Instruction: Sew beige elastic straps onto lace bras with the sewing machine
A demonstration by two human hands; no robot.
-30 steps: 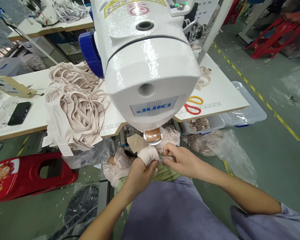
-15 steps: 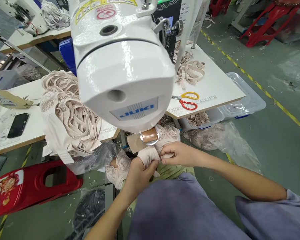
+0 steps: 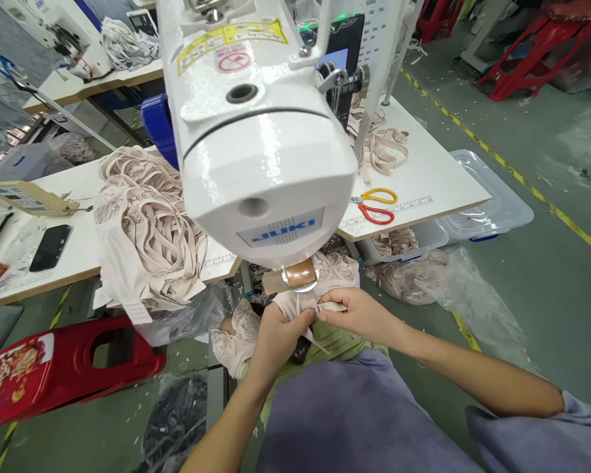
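A beige lace bra hangs below the head of the white sewing machine, one lace cup to the right and another draped at the lower left. My left hand is closed on the bra's fabric, thumb on top. Close beside it, my right hand pinches a narrow beige strap. The hands almost meet just under the machine's clear round guard. The needle area is hidden behind the machine head.
Beige straps and lace pieces are heaped on the left table, near a black phone. Scissors with yellow and red handles lie on the right tabletop. Below it is a clear plastic bin. A red stool stands at lower left.
The fabric between my hands has flattened and spread, and a thin strap end now hangs below them. The view has shifted slightly, so the machine appears lower and further right.
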